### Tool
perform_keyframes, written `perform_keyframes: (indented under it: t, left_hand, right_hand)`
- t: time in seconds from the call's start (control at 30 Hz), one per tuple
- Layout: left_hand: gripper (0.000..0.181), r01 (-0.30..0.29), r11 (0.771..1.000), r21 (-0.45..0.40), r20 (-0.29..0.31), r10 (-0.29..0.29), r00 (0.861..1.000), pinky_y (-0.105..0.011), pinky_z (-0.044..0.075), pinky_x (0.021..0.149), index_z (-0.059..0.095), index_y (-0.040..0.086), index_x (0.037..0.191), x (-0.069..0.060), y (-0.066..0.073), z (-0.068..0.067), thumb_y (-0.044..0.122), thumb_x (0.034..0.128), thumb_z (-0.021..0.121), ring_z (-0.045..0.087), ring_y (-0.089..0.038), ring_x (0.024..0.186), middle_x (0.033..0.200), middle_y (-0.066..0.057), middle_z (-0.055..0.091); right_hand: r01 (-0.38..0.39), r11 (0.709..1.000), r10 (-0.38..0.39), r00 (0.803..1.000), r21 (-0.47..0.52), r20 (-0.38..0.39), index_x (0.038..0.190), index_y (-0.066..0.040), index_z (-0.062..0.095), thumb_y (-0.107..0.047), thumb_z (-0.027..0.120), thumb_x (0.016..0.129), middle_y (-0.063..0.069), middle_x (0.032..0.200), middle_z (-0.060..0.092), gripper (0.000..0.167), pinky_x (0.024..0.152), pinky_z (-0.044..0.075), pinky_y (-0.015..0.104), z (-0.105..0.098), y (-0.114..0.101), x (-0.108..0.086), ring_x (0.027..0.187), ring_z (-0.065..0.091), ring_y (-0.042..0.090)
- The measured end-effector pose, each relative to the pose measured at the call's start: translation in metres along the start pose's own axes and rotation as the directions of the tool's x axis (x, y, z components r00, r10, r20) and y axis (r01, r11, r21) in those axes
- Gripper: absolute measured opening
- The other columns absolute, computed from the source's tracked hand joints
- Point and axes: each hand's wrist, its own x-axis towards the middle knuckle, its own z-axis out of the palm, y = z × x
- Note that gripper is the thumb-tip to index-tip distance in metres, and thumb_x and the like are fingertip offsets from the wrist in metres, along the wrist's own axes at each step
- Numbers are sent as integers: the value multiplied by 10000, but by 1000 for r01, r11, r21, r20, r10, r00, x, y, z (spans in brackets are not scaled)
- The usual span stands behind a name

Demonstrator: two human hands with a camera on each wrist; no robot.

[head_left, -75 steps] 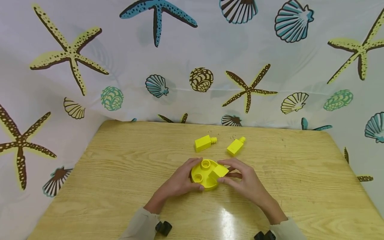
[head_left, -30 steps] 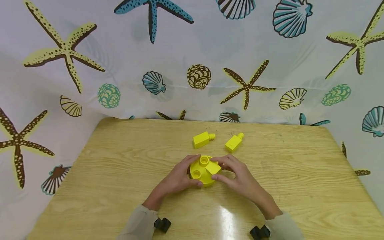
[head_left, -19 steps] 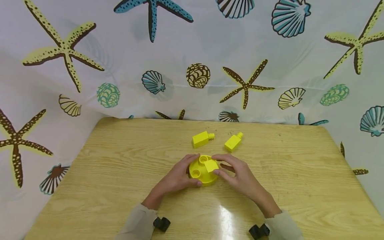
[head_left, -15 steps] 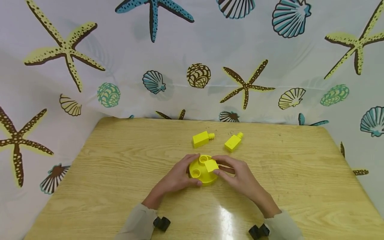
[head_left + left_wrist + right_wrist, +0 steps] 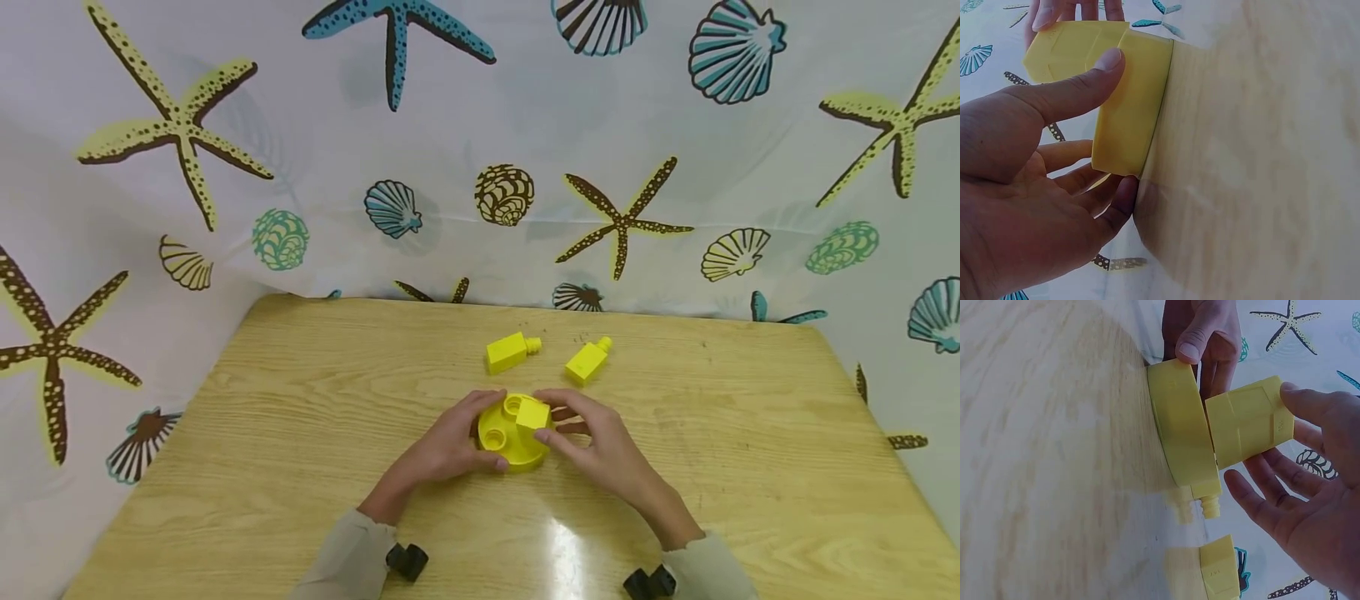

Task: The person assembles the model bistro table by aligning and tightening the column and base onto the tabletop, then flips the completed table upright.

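A round yellow plastic base with raised threaded sockets lies flat on the table. My left hand holds its left side, thumb at the near rim and fingers round the far side. My right hand grips a yellow rectangular block between thumb and fingers, on the right part of the base. In the right wrist view the block stands out from the base, slightly tilted, with a thin gap along part of the joint. The block's lower end is hidden.
Two more yellow blocks with threaded stubs lie beyond the hands, a left one and a right one. The wooden table runs back to a white cloth printed with starfish and shells.
The block in my right hand has gone from leaning over the base's right rim to standing nearly upright on the base. My left hand keeps its hold. The view shifts slightly.
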Motion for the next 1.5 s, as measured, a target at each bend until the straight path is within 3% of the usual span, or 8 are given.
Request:
perform_keyframes:
  t: [0.37, 0.53, 0.7, 0.83, 1.03, 1.2, 1.33, 1.5]
  left_hand:
    - [907, -14, 1000, 9, -11, 14, 1000, -537, 367, 1168, 381, -24, 1555, 0, 0, 1, 182, 829, 884, 454, -348, 1393, 1530, -180, 446]
    - [891, -10, 1000, -1, -29, 10, 1000, -562, 356, 1168, 401, -25, 1545, -1, 1, 0, 180, 827, 887, 449, -370, 1395, 1518, -190, 459]
    - [888, -5, 1000, 0, -26, 5, 1000, -557, 349, 1174, 396, -25, 1547, -2, 1, 0, 184, 834, 882, 439, -371, 1404, 1518, -192, 458]
    - [895, -7, 1000, 1, -24, 7, 1000, -543, 346, 1180, 392, -27, 1549, -1, 2, 0, 182, 831, 885, 434, -366, 1409, 1518, -192, 456]
    - [897, -6, 1000, 0, -28, 6, 1000, -541, 349, 1178, 398, -27, 1546, -2, 2, 1, 176, 823, 890, 440, -362, 1404, 1515, -188, 461]
    - [895, -9, 1000, -4, -29, 9, 1000, -543, 352, 1176, 397, -34, 1544, -3, 2, 2, 171, 825, 888, 443, -366, 1403, 1514, -193, 461]
    - [890, 3, 1000, -14, -31, -3, 1000, -543, 347, 1179, 402, -25, 1544, -2, 2, 2, 171, 825, 888, 439, -363, 1407, 1519, -185, 459]
    - [888, 7, 1000, -16, -28, -8, 1000, -544, 349, 1178, 405, -27, 1541, -2, 2, 1, 176, 825, 889, 434, -365, 1410, 1521, -185, 457]
  right_hand:
    - [-9, 991, 12, 1000, -136, 25, 1409, -152, 622, -268, 736, 972, -9, 1227, 640, 466, 718, 602, 277, 0, -2, 10, 825, 634, 144]
    - [-2, 994, 4, 1000, -111, 15, 1415, -126, 608, -216, 692, 1004, 31, 1294, 644, 429, 813, 610, 294, -3, -1, 9, 1006, 639, 180]
    - [-22, 1000, 22, 1000, 4, 7, 1408, -52, 607, -106, 668, 1011, 129, 1415, 600, 405, 935, 585, 350, -9, 0, 5, 1221, 621, 282]
    - [-44, 998, 45, 999, 53, -9, 1391, -61, 620, -93, 703, 985, 125, 1409, 603, 416, 904, 595, 329, -11, 3, 1, 1153, 654, 288]
    - [-33, 999, 33, 999, 30, -10, 1419, -142, 611, -143, 722, 979, 113, 1411, 598, 453, 845, 609, 294, -11, 6, -2, 1044, 681, 231]
    - [-31, 1000, 31, 999, 8, -12, 1412, -135, 617, -194, 744, 964, 127, 1357, 630, 469, 825, 613, 287, -12, 5, -3, 994, 693, 214]
    - [-44, 999, 44, 999, -2, -9, 1381, -138, 641, -197, 773, 937, 69, 1300, 661, 466, 824, 614, 294, -15, 3, -4, 997, 696, 198]
    - [-28, 999, 28, 1000, 29, -3, 1350, -106, 654, -119, 775, 927, 117, 1333, 645, 440, 867, 603, 305, -20, 3, -5, 1115, 675, 268]
